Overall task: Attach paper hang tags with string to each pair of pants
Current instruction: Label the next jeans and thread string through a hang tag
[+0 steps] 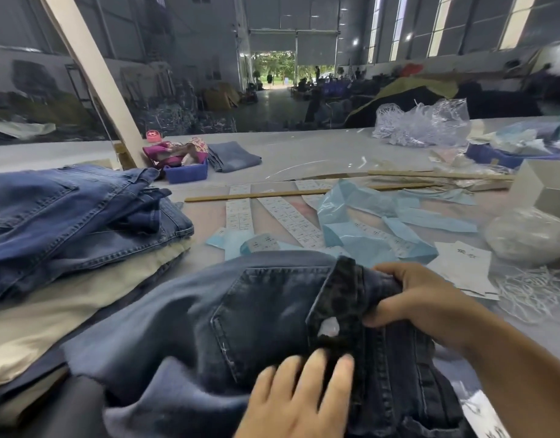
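Up close, a dark pair of jeans point(256, 311) lies across the near edge of the worktop point(304, 153), back pocket up. The right hand point(424, 298) has its grip curled around the bunched waistband, thumb underneath. The left hand point(297, 396) rests flat on the denim, fingers straight, holding nothing. A stack of blue jeans point(76, 216) sits to the left. White paper hang tags point(462, 267) and loose white strings point(531, 289) lie just right of the hands.

The pale grey surface point(304, 153) carries dark denim pants point(256, 311) at 6 o'clock, stacked blue jeans point(67, 216) at 9, white label strips point(291, 219) centrally, a blue plastic bin point(186, 173) at 11.
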The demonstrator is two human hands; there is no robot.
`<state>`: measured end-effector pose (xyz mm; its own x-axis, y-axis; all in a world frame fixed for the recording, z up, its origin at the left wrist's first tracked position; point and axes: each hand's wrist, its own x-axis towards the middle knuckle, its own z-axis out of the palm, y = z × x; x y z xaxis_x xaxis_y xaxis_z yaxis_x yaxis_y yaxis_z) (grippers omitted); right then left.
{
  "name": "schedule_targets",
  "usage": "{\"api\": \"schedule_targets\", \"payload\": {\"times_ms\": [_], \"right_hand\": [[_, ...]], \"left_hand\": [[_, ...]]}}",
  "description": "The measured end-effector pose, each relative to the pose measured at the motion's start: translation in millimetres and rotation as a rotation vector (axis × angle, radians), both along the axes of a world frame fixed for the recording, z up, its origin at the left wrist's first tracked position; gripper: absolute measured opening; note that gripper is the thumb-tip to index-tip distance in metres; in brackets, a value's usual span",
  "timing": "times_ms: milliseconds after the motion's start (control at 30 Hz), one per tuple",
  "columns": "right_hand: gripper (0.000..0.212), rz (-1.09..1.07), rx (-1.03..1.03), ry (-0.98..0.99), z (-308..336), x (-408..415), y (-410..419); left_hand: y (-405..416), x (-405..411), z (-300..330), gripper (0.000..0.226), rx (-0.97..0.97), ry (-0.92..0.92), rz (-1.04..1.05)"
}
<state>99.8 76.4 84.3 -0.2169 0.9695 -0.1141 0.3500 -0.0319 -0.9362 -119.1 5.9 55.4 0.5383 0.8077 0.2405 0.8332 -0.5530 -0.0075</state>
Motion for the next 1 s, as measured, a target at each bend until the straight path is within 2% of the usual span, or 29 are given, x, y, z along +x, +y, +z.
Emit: {"api": "schedule_targets", "payload": {"times_ms": [100, 133, 167, 200, 233, 300, 433, 567, 633, 733, 833, 933, 967, 1000], "right_hand": [[0.031, 0.003, -0.139, 0.358, 22, -10, -7], [0.032, 0.009, -0.186, 0.466, 26, -15, -9], [0.033, 0.019, -0.228, 0.558, 30, -21, -10], [0.034, 0.019, -0.269, 0.627, 32, -28, -11], [0.035, -0.001, -0.304, 0.673, 35, -34, -12], [0.032, -0.07, -0.323, 0.743, 39, -45, -12], [0.048, -0.047, -0.262, 0.837, 43, -63, -4], [0.034, 0.056, -0.178, 0.61, 36, -62, 2], [0.044, 0.066, -0.139, 0.449, 28, -55, 3], [0.086, -0.021, -0.055, 0.135, 14, -44, 0], [0.094, -0.07, -0.023, -0.092, 3, -31, -8], [0.112, -0.059, -0.083, -0.473, -14, -6, -16], [0.111, -0.045, -0.134, -0.534, -21, 1, -20], [0.1, -0.04, -0.187, -0.562, -27, 6, -24]], "left_hand": [[4, 18, -18, 0.05, -0.101, -0.199, 0.013], [1, 24, -21, 0.041, -0.043, -0.295, 0.002], [2, 23, -18, 0.042, 0.106, -0.386, -0.009], [5, 20, -7, 0.055, 0.185, -0.47, -0.038], [14, 13, -3, 0.064, 0.234, -0.576, -0.057], [25, -5, 6, 0.063, 0.275, -0.708, -0.032], [37, -30, 11, 0.055, 0.167, -0.893, 0.108], [48, -48, 13, 0.026, 0.128, -1.181, 0.324], [54, -58, 14, 0.022, 0.084, -1.24, 0.381], [54, -58, 15, 0.021, 0.026, -1.245, 0.37], [53, -54, 10, 0.025, 0.06, -1.229, 0.382], [53, -55, 17, 0.036, 0.144, -1.352, 0.374], [55, -57, 21, 0.041, 0.177, -1.414, 0.4], [57, -61, 25, 0.047, 0.224, -1.477, 0.411]]}}
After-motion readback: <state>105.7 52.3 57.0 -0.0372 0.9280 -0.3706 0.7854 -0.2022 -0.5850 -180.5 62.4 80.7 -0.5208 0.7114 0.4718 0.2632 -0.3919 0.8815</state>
